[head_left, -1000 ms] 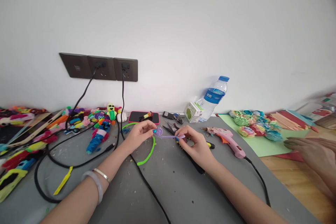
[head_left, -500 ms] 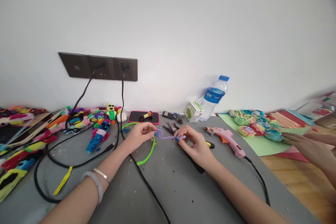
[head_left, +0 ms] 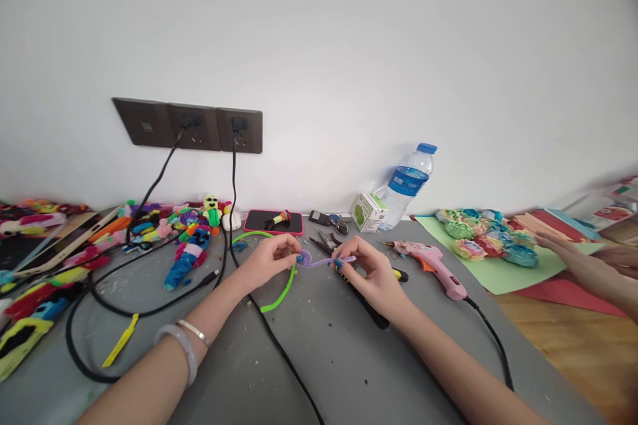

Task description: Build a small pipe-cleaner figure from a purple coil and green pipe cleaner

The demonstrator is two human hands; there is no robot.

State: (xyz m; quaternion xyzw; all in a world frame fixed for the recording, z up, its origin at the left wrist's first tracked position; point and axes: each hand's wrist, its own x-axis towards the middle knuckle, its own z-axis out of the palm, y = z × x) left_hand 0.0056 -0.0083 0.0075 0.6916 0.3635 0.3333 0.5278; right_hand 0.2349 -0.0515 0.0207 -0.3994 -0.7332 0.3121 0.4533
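Note:
A purple pipe cleaner stretches between my two hands, its left end wound into a flat spiral. My left hand pinches the coil between thumb and fingers. The straight tail is gripped by my right hand, and its tip pokes out past the fingers. Under and beside my left hand a bright green pipe cleaner curves on the grey table. Pliers with black handles lie partly hidden beneath my right hand.
A pink glue gun lies to the right, its cord trailing forward. Behind are a phone, a small box and a water bottle. Black cables loop at left near pipe-cleaner figures. Another person's hands rest by paper flowers.
My hands stay nearly still; the purple spiral shows a little more clearly beside my left fingertips. At right, the other person's hands have shifted on the papers, away from the flowers.

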